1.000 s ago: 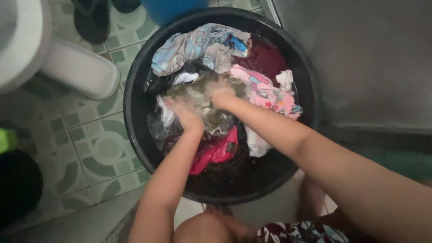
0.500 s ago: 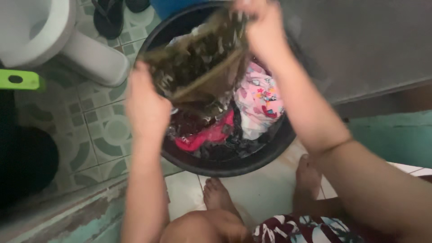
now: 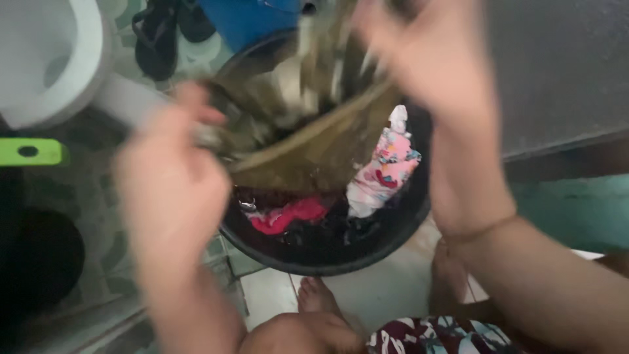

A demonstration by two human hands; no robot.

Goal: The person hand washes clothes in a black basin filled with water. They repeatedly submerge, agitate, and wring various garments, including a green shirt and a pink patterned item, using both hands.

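Note:
A wet olive-brown patterned garment [image 3: 308, 124] hangs stretched between both hands above a black round wash basin [image 3: 393, 226]. My left hand [image 3: 173, 183] grips its left end, close to the camera and blurred. My right hand [image 3: 426, 62] holds its upper right end, also blurred. In the basin below lie soaked clothes, among them a pink printed piece [image 3: 386, 170] and a bright red-pink piece [image 3: 288, 215].
A white toilet [image 3: 49, 62] stands at upper left, dark sandals [image 3: 160, 33] and a blue bucket [image 3: 249, 19] behind the basin. A green handle [image 3: 29, 152] and a black container [image 3: 39, 255] sit at left. My bare feet [image 3: 318, 298] rest on white tiles below the basin.
Both hands came up out of the basin with the olive-brown garment and now hold it spread higher and nearer the camera; the view has shifted and blurred.

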